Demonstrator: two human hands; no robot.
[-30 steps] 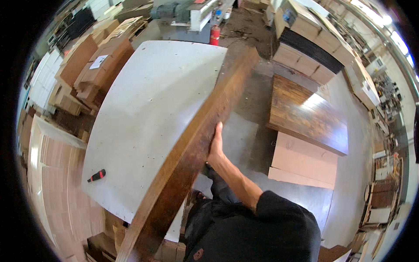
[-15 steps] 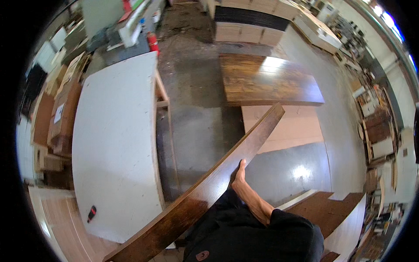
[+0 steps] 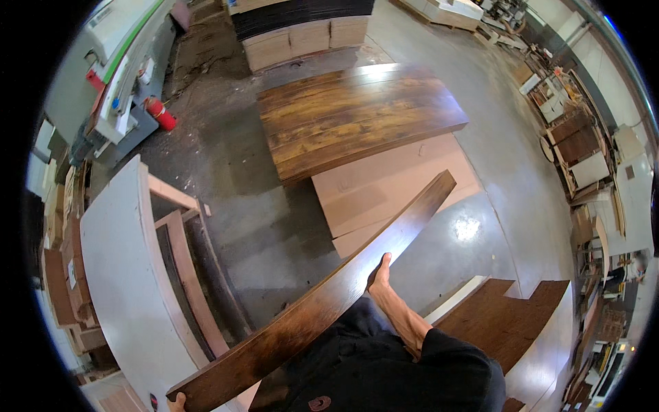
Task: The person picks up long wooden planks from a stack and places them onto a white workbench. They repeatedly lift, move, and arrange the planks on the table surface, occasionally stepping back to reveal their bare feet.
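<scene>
A long dark-brown wooden plank [image 3: 322, 295] lies slantwise across my front, its far end up to the right. My right hand [image 3: 379, 275] grips its near edge past the middle, thumb over the top face. At the lower left my left hand [image 3: 178, 402] holds the other end; only its fingertips show. Beyond the plank's far end, a stack of similar brown boards [image 3: 357, 113] sits with its edges aligned, partly over a flat tan cardboard sheet [image 3: 384, 182].
A white-topped table [image 3: 130, 275] with a wooden frame stands at my left. To the right is a brown board with a notch [image 3: 480, 316]. A red fire extinguisher [image 3: 160, 113] is far left, and wrapped stacked panels [image 3: 309, 34] are ahead. Shelving with wood pieces [image 3: 583, 144] lines the right.
The view has turned left-to-right and nearer the board stack; the white table has shifted left and the stack sits lower in view. My left fingertips have come into sight on the plank's end.
</scene>
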